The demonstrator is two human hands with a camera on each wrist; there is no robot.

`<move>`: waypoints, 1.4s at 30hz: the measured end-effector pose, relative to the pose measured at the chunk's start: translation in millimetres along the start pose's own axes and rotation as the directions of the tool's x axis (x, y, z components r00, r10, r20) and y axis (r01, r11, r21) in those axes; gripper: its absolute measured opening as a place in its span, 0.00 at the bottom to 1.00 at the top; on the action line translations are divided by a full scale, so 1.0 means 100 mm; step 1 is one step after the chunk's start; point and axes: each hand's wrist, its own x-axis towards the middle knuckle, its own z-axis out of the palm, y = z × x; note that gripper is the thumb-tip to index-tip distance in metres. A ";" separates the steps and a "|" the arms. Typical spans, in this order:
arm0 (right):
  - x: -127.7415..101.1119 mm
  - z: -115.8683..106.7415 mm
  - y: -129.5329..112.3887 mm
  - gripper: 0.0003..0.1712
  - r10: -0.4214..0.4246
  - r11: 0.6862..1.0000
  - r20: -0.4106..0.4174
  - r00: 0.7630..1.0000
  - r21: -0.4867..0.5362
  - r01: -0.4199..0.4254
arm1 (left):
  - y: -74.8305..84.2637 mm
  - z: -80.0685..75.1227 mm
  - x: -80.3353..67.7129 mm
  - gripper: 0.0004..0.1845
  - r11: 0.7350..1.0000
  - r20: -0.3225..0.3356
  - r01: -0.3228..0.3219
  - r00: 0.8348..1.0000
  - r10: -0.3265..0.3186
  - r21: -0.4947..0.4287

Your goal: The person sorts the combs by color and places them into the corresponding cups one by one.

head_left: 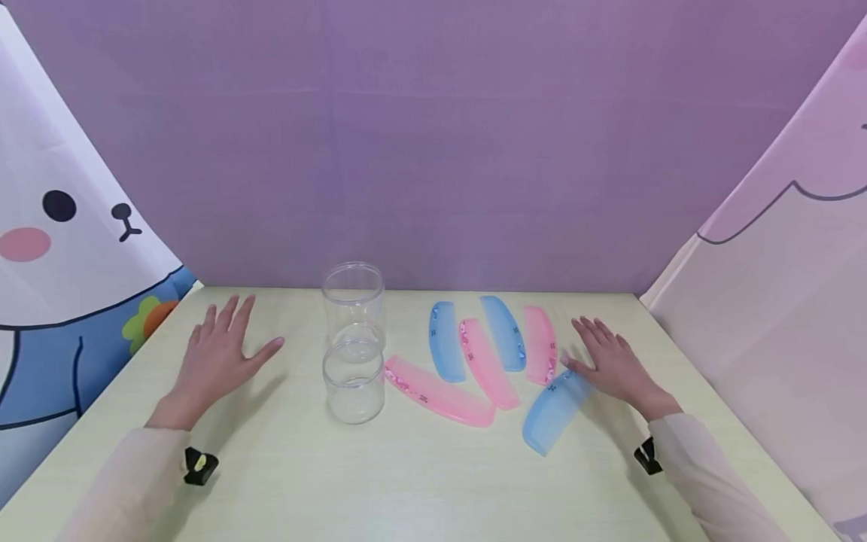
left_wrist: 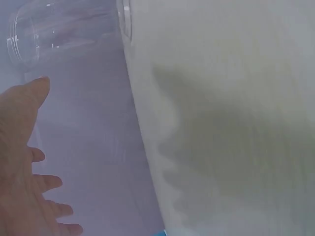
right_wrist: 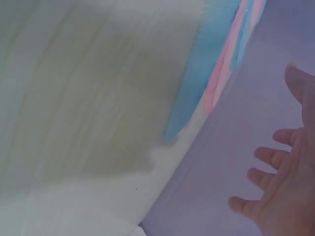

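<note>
Pale table (head_left: 420, 482): both hands lie flat, left hand (head_left: 215, 361) holding nothing, right hand (head_left: 612, 366) touching a blue comb (head_left: 554, 410); a careless sweep might topple the stacked jars (head_left: 353, 342).

I'm at a staged tabletop booth, not a lived-in room: a plain pale table (head_left: 420, 482) boxed in by a purple cloth backdrop (head_left: 433, 135), with cartoon-print fabric panels (head_left: 61, 226) hung at the frame's left and right.
</note>
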 end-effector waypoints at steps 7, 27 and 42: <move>-0.05 0.05 0.00 0.40 -0.070 0.997 -0.019 0.997 0.013 0.071 | 0.14 0.00 0.10 0.48 1.000 -0.050 -0.030 0.998 0.030 -0.002; -0.15 0.07 0.07 0.34 -0.142 0.983 0.134 0.981 0.132 0.125 | 0.49 0.01 0.34 0.45 0.985 -0.102 -0.102 0.991 0.088 -0.136; -0.13 0.09 0.19 0.30 -0.209 0.959 0.225 0.952 0.236 0.155 | 0.69 -0.01 0.51 0.50 0.963 0.045 -0.006 0.999 0.019 -0.271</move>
